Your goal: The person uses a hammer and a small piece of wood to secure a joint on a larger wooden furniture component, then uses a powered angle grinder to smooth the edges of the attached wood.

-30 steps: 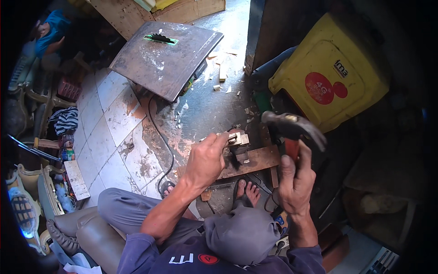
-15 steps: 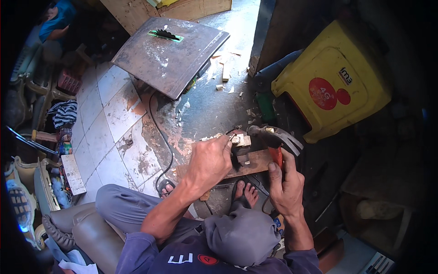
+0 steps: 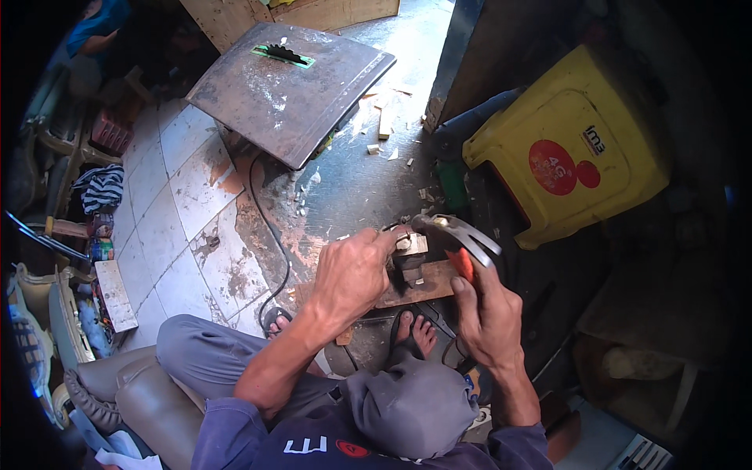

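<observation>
My left hand (image 3: pixel 348 274) pinches a small item at a pale wood piece (image 3: pixel 413 244), which rests on a dark block (image 3: pixel 409 270) atop a wooden plank (image 3: pixel 435 288); the fingers partly hide what they grip. My right hand (image 3: pixel 486 313) is wrapped round the red handle of a claw hammer (image 3: pixel 458 235). The hammer's head is just right of my left fingertips, over the pale piece, its claw pointing right.
A rusty table saw (image 3: pixel 286 94) stands ahead with a cable (image 3: pixel 274 235) on the floor. A yellow plastic stool (image 3: pixel 591 180) is at right, wood offcuts (image 3: pixel 384 125) beyond, piled items (image 3: pixel 117 298) at left. A person in blue (image 3: pixel 94 27) is at upper left.
My right hand has brought the hammer down and leftward, from raised at the right to beside my left fingertips. My left hand stays at the wood piece.
</observation>
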Demonstrator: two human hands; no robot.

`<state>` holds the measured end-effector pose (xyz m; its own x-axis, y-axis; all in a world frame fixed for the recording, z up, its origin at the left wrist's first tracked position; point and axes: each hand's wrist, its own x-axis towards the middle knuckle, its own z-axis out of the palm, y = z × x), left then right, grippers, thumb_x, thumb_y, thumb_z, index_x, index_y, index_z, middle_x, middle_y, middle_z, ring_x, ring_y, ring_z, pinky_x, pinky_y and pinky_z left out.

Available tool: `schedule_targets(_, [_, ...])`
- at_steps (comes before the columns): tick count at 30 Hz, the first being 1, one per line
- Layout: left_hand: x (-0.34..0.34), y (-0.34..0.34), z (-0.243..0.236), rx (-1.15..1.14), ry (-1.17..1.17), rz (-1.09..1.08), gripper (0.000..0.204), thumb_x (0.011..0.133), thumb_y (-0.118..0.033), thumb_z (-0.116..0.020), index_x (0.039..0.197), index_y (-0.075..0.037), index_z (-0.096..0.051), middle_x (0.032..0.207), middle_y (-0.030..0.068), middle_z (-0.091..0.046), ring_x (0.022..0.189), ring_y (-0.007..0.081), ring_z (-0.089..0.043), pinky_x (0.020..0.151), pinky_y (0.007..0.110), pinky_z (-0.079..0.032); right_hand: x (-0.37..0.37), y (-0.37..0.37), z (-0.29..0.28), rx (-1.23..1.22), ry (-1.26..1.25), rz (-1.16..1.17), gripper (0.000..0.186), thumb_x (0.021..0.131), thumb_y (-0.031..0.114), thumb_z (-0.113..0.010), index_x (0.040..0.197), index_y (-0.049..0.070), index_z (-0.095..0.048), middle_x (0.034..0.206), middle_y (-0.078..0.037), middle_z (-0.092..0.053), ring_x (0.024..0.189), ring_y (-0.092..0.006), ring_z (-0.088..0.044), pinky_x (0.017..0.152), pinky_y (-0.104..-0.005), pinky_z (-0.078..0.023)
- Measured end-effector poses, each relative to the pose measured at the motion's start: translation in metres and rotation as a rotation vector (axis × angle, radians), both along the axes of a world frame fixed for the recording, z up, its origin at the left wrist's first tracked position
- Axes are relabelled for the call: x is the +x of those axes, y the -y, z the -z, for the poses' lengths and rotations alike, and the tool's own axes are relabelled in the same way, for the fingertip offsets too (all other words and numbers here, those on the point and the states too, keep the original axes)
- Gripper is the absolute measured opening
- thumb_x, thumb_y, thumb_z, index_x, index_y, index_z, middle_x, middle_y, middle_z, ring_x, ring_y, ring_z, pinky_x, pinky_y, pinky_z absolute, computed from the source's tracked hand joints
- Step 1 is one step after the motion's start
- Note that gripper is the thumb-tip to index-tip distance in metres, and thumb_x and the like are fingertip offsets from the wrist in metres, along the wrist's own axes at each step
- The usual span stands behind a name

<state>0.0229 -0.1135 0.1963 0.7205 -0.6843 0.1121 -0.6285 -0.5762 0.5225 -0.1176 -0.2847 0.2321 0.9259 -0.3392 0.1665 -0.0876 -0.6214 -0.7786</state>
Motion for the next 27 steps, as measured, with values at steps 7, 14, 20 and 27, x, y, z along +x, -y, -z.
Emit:
schedule_targets(7, [-0.004, -0.001, 0.012, -0.137, -0.020, -0.018, 0.029, 0.084, 0.004, -0.063, 0.108, -0.006, -0.075, 0.081, 0.0154, -0.062, 0.073, 0.0371, -0.066, 0.065, 0.047, -0.053, -0.010, 0.008, 0.010, 0.006, 0.161, 0.020, 0.034, 0.107, 0.012, -0.052, 0.138, -0.002, -0.053, 0.083, -0.003, -0.064, 0.071, -0.0070, -0.056, 0.065, -0.0236, -0.046])
schedule_targets(14, [0.026, -0.005, 0.020, -0.197, -0.151, 0.133, 0.032, 0.083, 0.006, -0.064, 0.111, -0.006, -0.075, 0.083, 0.0154, -0.061, 0.078, 0.0364, -0.067, 0.071, 0.044, -0.053, -0.014, -0.002, 0.012, 0.244, -0.125, 0.133, 0.036, 0.108, 0.020, -0.058, 0.135, -0.003, -0.057, 0.096, -0.021, -0.074, 0.083, -0.0261, -0.076, 0.074, -0.0341, -0.057])
schedule_targets(20, [0.057, -0.005, 0.031, -0.191, -0.117, 0.343, 0.039, 0.080, 0.010, -0.060, 0.112, -0.007, -0.075, 0.085, 0.0156, -0.064, 0.081, 0.0351, -0.067, 0.072, 0.043, -0.053, -0.013, -0.005, 0.011, 0.266, -0.173, 0.114, 0.034, 0.107, 0.020, -0.058, 0.133, -0.003, -0.059, 0.096, -0.021, -0.074, 0.083, -0.0254, -0.076, 0.074, -0.0345, -0.057])
schedule_targets(27, [0.091, 0.004, 0.044, -0.219, -0.334, 0.567, 0.040, 0.081, 0.012, -0.061, 0.115, -0.005, -0.074, 0.094, 0.0139, -0.069, 0.088, 0.0332, -0.070, 0.075, 0.041, -0.053, -0.015, -0.010, 0.015, 0.299, -0.149, 0.109, 0.032, 0.107, 0.019, -0.058, 0.132, -0.002, -0.060, 0.096, -0.019, -0.075, 0.082, -0.0243, -0.076, 0.072, -0.0347, -0.057])
